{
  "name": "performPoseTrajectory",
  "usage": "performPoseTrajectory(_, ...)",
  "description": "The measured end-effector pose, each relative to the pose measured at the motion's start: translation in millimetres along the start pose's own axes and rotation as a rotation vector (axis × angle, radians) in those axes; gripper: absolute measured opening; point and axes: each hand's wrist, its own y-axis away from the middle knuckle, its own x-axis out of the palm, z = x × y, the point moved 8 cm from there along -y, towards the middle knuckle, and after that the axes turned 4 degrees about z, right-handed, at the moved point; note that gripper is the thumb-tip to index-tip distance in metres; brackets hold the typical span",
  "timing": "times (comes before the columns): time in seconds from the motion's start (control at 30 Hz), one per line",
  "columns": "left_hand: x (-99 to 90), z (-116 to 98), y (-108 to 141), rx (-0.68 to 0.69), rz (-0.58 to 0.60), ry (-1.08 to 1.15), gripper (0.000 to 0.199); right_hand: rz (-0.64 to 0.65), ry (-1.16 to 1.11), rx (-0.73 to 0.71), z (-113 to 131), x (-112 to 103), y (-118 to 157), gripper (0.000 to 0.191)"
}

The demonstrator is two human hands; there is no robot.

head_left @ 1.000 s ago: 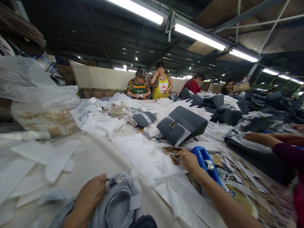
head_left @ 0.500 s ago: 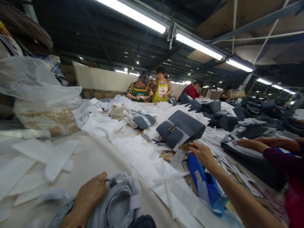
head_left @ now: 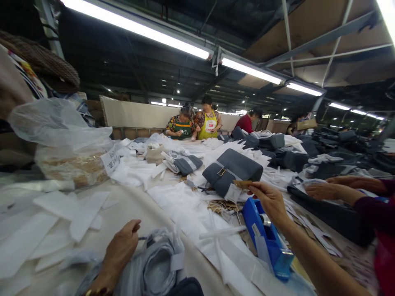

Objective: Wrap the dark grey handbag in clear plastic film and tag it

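My right hand (head_left: 271,202) pinches a brown card tag (head_left: 242,184) in front of a dark grey-blue bag (head_left: 231,170) with a gold buckle. A pale label (head_left: 233,193) hangs just below the tag; whether the two are joined I cannot tell. Beneath my right hand stands a blue tape dispenser (head_left: 265,242). At the lower left, my left hand (head_left: 121,244) is closed with curled fingers, just above a plastic-wrapped grey coiled strap (head_left: 159,263). What its fingers hold, if anything, is hidden.
White padding pieces (head_left: 61,222) lie at left, near a clear plastic bag (head_left: 74,152). More dark bags (head_left: 296,154) are heaped at right. A co-worker's hands (head_left: 327,189) rest on another bag at the right edge. Several people stand beyond the table.
My right hand has raised the brown tag up against the bag's front. My left hand has lifted slightly off the wrapped strap. The view has tilted a little upward.
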Motion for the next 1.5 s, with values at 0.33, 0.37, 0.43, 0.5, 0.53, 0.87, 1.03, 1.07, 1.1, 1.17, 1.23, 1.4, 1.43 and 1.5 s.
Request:
performPoseTrajectory(0.33, -8.1, -106.1, 38.9, 0.309, -0.040, 0.494, 0.035, 0.051, -0.312, -0.020, 34.9, 11.4, 31.1, 0.033)
performPoseTrajectory(0.37, 0.3, -119.6, 43.8, 0.332, 0.004, 0.545, 0.034, 0.057, -0.342, -0.018, 38.6, 14.2, 34.9, 0.032)
performPoseTrajectory(0.43, 18.2, -143.0, 52.9, 0.350, 0.097, 0.645, 0.038, 0.071, -0.395, -0.012, 44.3, 19.8, 42.5, 0.031)
performPoseTrajectory(0.5, 35.0, -161.9, 61.5, 0.348, 0.197, 0.754, 0.049, 0.089, -0.428, -0.010, 48.5, 24.8, 50.1, 0.030)
performPoseTrajectory(0.53, 42.4, -170.1, 66.0, 0.347, 0.250, 0.813, 0.053, 0.100, -0.444, -0.006, 49.8, 27.2, 53.7, 0.029)
performPoseTrajectory(0.87, 69.9, -171.8, 93.0, 0.243, 0.500, 1.177, 0.034, 0.239, -0.597, -0.043, 63.6, 39.9, 77.2, 0.014)
performPoseTrajectory(1.03, 45.7, -153.2, 94.6, 0.299, 0.624, 1.046, 0.028, 0.301, -0.742, -0.031, 56.7, 44.7, 86.7, 0.015)
performPoseTrajectory(1.07, 38.1, -151.1, 96.2, 0.311, 0.666, 0.994, 0.027, 0.313, -0.770, -0.021, 53.5, 45.4, 88.9, 0.014)
performPoseTrajectory(1.1, 29.7, -149.3, 98.0, 0.320, 0.702, 0.939, 0.025, 0.320, -0.794, -0.010, 50.1, 45.8, 90.9, 0.014)
performPoseTrajectory(1.17, 11.1, -147.1, 101.6, 0.331, 0.745, 0.831, 0.023, 0.310, -0.825, 0.009, 43.8, 45.9, 94.2, 0.015)
performPoseTrajectory(1.23, -8.0, -147.1, 103.8, 0.341, 0.738, 0.723, 0.024, 0.287, -0.839, 0.020, 39.7, 47.4, 96.4, 0.015)
performPoseTrajectory(1.4, -44.5, -154.2, 106.3, 0.317, 0.636, 0.542, 0.018, 0.286, -0.937, 0.054, 36.8, 65.7, 101.6, 0.019)
performPoseTrajectory(1.43, -48.9, -156.0, 107.6, 0.309, 0.629, 0.520, 0.017, 0.309, -0.956, 0.067, 36.6, 71.2, 103.5, 0.018)
performPoseTrajectory(1.5, -56.8, -159.0, 110.4, 0.298, 0.613, 0.491, 0.016, 0.348, -0.985, 0.087, 35.8, 80.3, 107.7, 0.017)
